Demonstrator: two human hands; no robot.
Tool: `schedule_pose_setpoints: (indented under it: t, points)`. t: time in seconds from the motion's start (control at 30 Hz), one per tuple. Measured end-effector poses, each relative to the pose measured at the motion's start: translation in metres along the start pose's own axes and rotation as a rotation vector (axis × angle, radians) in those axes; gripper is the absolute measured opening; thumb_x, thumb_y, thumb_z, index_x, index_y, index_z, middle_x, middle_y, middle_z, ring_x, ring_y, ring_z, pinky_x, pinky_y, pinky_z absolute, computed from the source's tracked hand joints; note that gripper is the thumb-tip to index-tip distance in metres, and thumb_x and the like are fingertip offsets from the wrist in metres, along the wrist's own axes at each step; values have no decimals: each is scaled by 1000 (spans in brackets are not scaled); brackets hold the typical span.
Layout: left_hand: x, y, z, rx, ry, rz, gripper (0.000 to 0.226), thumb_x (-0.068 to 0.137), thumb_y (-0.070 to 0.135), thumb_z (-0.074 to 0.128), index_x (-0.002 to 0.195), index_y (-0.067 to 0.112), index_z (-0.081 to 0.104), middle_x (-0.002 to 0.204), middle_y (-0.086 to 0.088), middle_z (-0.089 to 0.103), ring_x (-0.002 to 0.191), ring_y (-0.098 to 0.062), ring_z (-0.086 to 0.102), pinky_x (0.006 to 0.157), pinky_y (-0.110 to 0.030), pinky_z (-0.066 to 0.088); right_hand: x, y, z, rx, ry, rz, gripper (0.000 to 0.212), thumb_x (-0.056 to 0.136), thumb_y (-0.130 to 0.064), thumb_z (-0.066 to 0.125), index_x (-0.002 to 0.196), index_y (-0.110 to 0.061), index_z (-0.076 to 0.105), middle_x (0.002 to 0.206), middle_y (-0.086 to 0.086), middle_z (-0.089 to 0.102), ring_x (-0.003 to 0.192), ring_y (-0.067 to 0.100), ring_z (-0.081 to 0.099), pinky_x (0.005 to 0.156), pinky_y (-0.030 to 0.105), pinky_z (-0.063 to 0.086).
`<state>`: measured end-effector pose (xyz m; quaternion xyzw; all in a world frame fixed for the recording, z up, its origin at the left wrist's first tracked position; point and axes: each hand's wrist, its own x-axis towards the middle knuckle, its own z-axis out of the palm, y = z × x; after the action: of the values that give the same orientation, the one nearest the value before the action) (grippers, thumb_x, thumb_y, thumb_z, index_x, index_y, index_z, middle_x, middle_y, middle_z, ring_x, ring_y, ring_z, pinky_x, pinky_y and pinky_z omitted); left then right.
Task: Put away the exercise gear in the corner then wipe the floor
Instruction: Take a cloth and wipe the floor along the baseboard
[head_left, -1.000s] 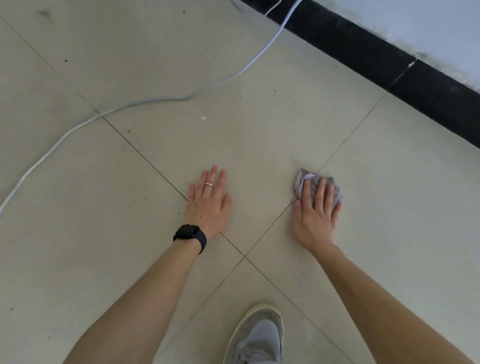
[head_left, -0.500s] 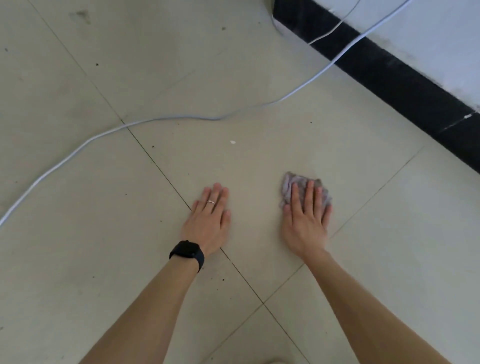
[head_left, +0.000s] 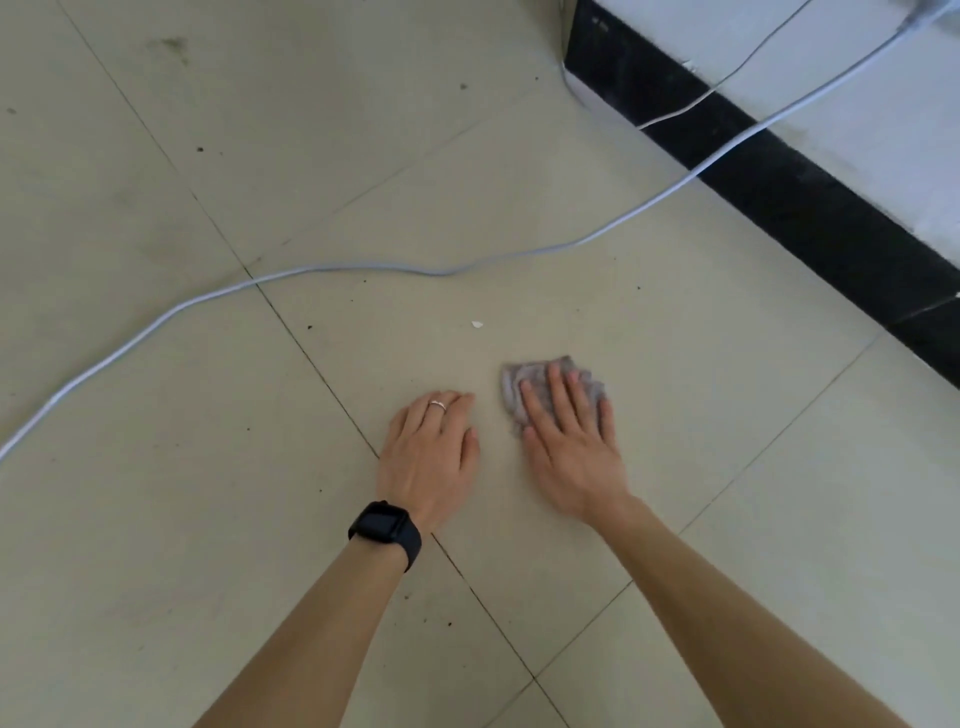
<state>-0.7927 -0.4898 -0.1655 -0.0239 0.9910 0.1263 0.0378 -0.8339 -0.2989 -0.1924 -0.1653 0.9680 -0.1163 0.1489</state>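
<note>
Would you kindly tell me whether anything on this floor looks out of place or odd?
A pale cable trails loose across the tiled floor from the wall, just beyond the cloth pressed under the right hand. A small white scrap lies ahead of the cloth, and dark specks dot the tiles.

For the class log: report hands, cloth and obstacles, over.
Right hand flat, pressing cloth to floor. Left hand resting on floor, empty. Cable lies across tiles ahead.
</note>
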Motion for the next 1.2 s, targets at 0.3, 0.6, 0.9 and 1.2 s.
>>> schedule_pose_setpoints:
  t: [0.3,0.6,0.9,1.2]
  points:
    - [71,84,40,-60,-179,198,68,96,48,10,159,22,10,166,8,2,153,-15,1,122,-46,3,14,128,-44,-15,-26,206,64,90,-65,-12,152,-49,-15,163,-14,-22,149,11,-23,123,40,-7]
    - [82,100,65,52,-142,288,65,100,46,28,157,18,19,166,6,9,152,-11,5,118,-47,13,-18,134,-31,-133,-35,-124,54,106,-46,12,159,-34,7,167,-4,4,154,20,2,120,49,12]
    - [93,101,66,60,-151,263,68,98,47,31,159,22,11,166,9,4,152,-10,4,121,-48,12,63,142,-56,38,80,341,57,105,-45,14,156,-38,-12,165,-3,-20,149,16,-25,122,49,-9]
    - [92,103,65,75,-158,264,70,98,47,31,159,21,10,166,8,5,152,-11,7,121,-47,12,112,235,-96,106,108,594,58,104,-51,11,157,-39,-7,166,-5,-17,150,12,-21,123,50,-6]
